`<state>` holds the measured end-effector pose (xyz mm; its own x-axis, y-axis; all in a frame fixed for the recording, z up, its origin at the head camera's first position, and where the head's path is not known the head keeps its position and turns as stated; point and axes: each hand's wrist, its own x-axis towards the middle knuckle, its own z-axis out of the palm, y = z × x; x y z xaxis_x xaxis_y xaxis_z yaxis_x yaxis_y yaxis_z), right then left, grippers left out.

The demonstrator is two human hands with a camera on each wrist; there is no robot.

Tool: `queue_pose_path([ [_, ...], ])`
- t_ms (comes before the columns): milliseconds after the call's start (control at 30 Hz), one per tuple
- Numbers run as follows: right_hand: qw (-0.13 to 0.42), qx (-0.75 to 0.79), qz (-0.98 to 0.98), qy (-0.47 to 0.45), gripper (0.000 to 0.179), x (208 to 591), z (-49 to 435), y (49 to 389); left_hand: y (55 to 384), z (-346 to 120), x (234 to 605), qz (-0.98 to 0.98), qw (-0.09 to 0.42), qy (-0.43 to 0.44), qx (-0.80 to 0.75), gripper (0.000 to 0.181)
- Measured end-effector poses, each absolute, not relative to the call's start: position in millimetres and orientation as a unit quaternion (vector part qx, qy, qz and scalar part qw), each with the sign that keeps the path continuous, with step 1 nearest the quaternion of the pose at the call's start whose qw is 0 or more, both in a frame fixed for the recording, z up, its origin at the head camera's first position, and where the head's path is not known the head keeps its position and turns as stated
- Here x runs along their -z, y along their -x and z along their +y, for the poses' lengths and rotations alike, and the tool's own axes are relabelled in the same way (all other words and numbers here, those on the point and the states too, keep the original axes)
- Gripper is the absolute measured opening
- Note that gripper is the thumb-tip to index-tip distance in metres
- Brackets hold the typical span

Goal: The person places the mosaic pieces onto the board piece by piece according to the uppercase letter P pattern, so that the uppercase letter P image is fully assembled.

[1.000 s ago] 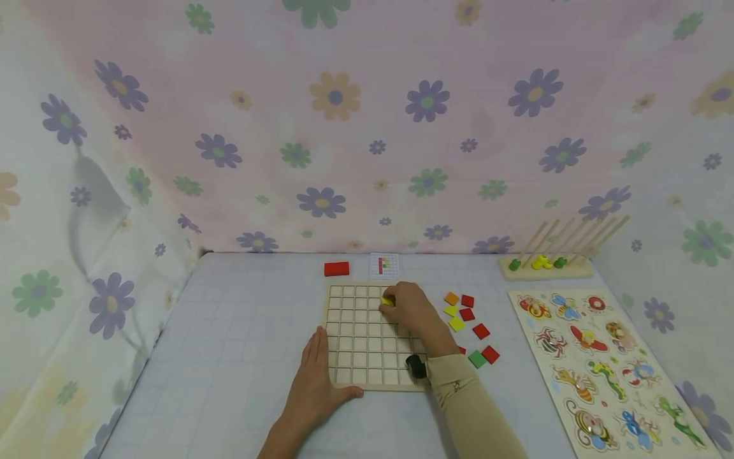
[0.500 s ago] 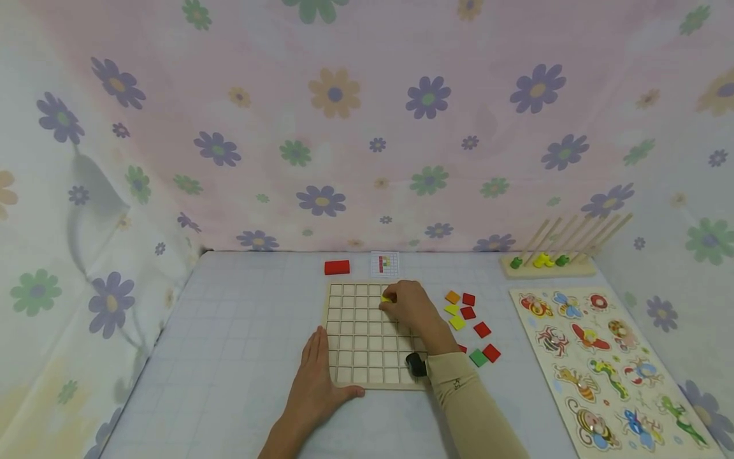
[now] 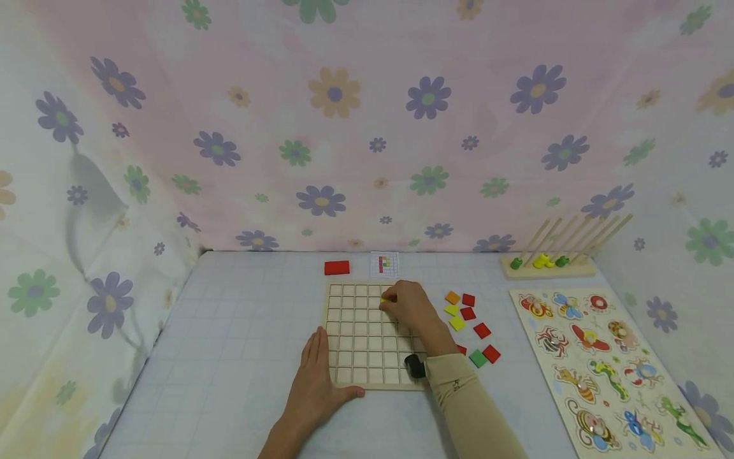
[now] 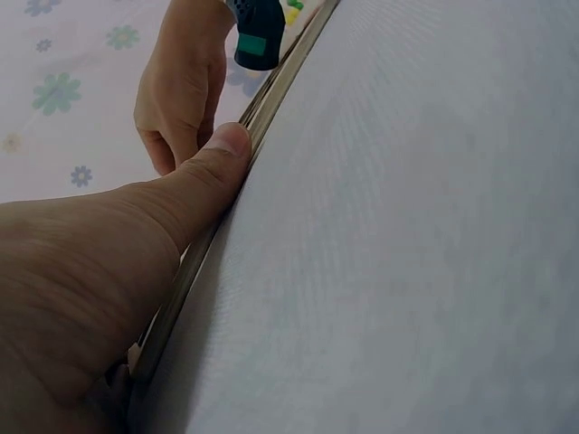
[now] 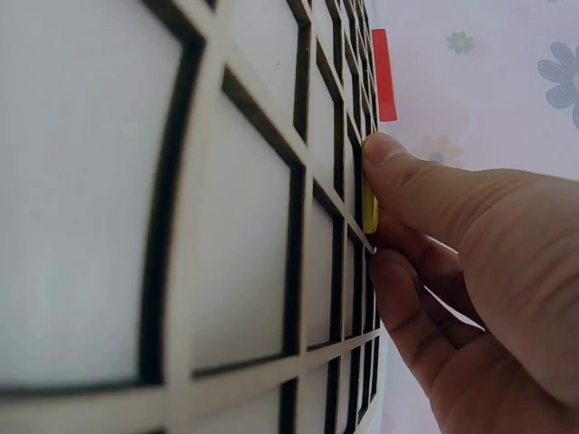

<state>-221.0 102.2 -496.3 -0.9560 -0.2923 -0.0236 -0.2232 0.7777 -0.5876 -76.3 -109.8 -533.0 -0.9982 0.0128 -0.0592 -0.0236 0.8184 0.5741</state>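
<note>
A wooden grid board (image 3: 360,343) with square cells lies on the table. Near its far edge my right hand (image 3: 414,310) pinches a yellow square tile (image 5: 370,210) between thumb and fingers, at a cell in the upper right part of the grid; in the head view the hand covers most of the tile. My left hand (image 3: 313,389) rests along the board's left edge and near corner, fingers straight and thumb spread. In the left wrist view the left thumb (image 4: 204,185) lies against the board's rim. A black wrist camera (image 3: 415,366) sits at the right cuff.
Right of the board lie several loose tiles, including an orange tile (image 3: 452,298) and a green tile (image 3: 478,358). Behind it are a red block (image 3: 336,268) and a pattern card (image 3: 384,264). Farther right stand a peg rack (image 3: 547,271) and an insect puzzle board (image 3: 610,363).
Hardly anything differs: the right hand stays at the same cell with the yellow tile, and the left hand keeps its place. The view has shifted very slightly.
</note>
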Motion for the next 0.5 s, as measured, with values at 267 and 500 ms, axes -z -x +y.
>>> queue_pose_path([
  [267,0.064,0.307,0.941,0.127,0.025,496.6,101.0,222.6,75.5,-109.8,533.2,0.952,0.029,0.002,-0.304,0.14],
  [500,0.063,0.303,0.942,0.129,0.025,494.6,100.4,221.0,75.4,-109.8,533.4,0.952,0.027,0.0,-0.303,0.14],
])
